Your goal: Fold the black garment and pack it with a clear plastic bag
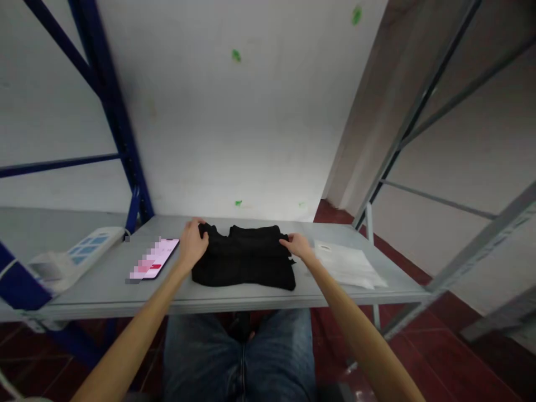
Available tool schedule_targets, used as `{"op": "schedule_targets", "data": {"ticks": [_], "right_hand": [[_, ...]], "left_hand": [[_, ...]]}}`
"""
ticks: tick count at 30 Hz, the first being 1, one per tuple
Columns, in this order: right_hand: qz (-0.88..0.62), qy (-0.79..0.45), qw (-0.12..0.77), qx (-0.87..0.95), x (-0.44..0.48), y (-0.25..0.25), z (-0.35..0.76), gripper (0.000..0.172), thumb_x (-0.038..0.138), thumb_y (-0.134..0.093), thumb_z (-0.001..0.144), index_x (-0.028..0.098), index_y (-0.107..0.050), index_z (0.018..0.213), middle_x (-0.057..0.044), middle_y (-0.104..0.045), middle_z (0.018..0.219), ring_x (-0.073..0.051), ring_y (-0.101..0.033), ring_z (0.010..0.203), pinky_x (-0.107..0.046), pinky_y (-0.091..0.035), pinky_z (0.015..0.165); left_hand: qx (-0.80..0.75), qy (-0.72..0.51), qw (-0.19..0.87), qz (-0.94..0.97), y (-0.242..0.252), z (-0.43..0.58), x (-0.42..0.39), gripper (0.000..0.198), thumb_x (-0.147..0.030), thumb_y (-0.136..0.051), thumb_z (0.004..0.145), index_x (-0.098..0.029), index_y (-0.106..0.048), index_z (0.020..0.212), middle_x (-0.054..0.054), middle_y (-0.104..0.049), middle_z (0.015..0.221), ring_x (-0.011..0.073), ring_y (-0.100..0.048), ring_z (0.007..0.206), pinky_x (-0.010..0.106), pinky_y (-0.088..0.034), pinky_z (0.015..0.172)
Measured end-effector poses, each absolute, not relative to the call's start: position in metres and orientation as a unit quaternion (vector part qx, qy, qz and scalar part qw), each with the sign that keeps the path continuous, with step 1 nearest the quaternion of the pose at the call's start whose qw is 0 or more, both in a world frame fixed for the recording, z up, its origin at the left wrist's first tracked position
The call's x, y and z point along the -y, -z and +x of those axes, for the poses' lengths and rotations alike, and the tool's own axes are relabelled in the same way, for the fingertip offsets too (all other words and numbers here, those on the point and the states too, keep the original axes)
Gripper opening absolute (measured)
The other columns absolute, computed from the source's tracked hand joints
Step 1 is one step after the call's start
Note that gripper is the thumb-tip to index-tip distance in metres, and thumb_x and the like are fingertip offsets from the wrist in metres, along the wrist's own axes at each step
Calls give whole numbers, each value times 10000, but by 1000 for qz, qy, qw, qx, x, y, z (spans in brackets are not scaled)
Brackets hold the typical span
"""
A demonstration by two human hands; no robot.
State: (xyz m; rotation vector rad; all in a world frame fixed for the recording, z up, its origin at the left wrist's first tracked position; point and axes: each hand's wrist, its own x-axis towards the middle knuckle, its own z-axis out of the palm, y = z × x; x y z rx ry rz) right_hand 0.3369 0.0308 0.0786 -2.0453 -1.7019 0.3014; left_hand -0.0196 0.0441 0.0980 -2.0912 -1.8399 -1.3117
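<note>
A black garment point(245, 259) lies spread on the grey shelf in front of me, its lower edge toward my lap. Its exact kind is hard to tell; there is a notch in the far edge, left of the middle. My left hand point(194, 243) is closed on its upper left corner, thumb toward the cloth. At the upper right edge my right hand point(296, 245) pinches the fabric between thumb and fingers. A small tab of cloth or a tag sticks out just below the right hand.
On the left of the grey shelf point(335, 296) lies a phone point(161, 258) with a lit screen, partly pixelated. Farther left is a white power strip point(92, 245). A translucent plastic bag point(347, 265) lies at the right. Blue posts point(119, 117) and a white wall point(234, 128) bound the shelf.
</note>
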Motion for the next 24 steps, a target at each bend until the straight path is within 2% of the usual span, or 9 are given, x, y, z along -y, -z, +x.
{"op": "schedule_targets", "data": {"ticks": [2, 4, 7, 9, 12, 16, 19, 22, 24], "right_hand": [[-746, -93, 234, 617, -27, -71, 332, 323, 441, -683, 926, 157, -768, 1057, -113, -784, 1011, -261, -732, 967, -278, -498, 765], [-736, -62, 255, 624, -23, -65, 329, 337, 443, -679, 931, 169, -749, 1114, -117, -771, 1084, -260, -718, 1017, -290, -504, 805], [-714, -45, 293, 635, -19, -68, 327, 251, 384, -676, 932, 201, -748, 1088, -82, -775, 1041, -237, -720, 975, -295, -512, 812], [-703, -56, 314, 636, -17, -76, 328, 196, 336, -693, 908, 209, -748, 1047, -60, -777, 988, -220, -722, 891, -301, -518, 793], [-662, -68, 367, 650, -6, -87, 334, 164, 293, -702, 871, 212, -733, 1010, -43, -767, 979, -196, -709, 812, -311, -524, 785], [-570, -109, 405, 707, 35, -83, 345, 161, 212, -648, 844, 228, -726, 984, -23, -757, 969, -201, -705, 894, -331, -529, 861], [-566, -92, 357, 738, 75, -67, 348, 249, 141, -603, 829, 241, -739, 1012, -38, -743, 1035, -223, -684, 995, -364, -509, 939], [-592, -59, 291, 749, 102, -54, 346, 315, 95, -575, 840, 253, -734, 1061, -59, -716, 1106, -246, -660, 1071, -384, -489, 980], [-610, -34, 264, 747, 110, -52, 342, 261, 143, -588, 891, 259, -727, 1080, -68, -707, 1121, -258, -657, 1068, -395, -493, 969]], "left_hand": [[606, 368, 71, -701, -90, -17, -38, 250, -167, -555, 848, -168, -606, 1093, 208, -589, 1352, 377, -590, 1228, 562, -454, 1059], [578, 329, 113, -739, -85, -12, -31, 201, -205, -532, 908, -182, -647, 1071, 192, -534, 1473, 388, -520, 1330, 621, -334, 1155], [513, 277, 109, -805, -84, -4, -28, 202, -321, -507, 980, -217, -680, 978, 134, -632, 1398, 346, -537, 1328, 640, -164, 1232], [481, 255, 65, -836, -86, -2, -30, 226, -392, -522, 984, -233, -664, 909, 95, -711, 1267, 318, -597, 1255, 645, -134, 1238], [435, 258, -16, -863, -90, -6, -29, 204, -435, -559, 959, -245, -609, 902, 37, -751, 1097, 268, -670, 1103, 617, -172, 1244], [385, 278, -87, -876, -94, -17, -9, 174, -411, -626, 903, -256, -573, 963, -11, -733, 982, 215, -692, 964, 554, -227, 1253], [368, 274, -99, -883, -91, -24, 13, 182, -346, -648, 880, -259, -595, 1030, 1, -734, 1066, 225, -689, 1049, 553, -273, 1239], [360, 248, -90, -895, -81, -30, 30, 208, -283, -624, 891, -268, -630, 1099, 16, -731, 1126, 239, -687, 1090, 486, -444, 1134], [363, 242, -80, -896, -74, -34, 34, 252, -277, -597, 917, -275, -640, 1165, 31, -719, 1181, 245, -680, 1114, 422, -524, 1035]]}}
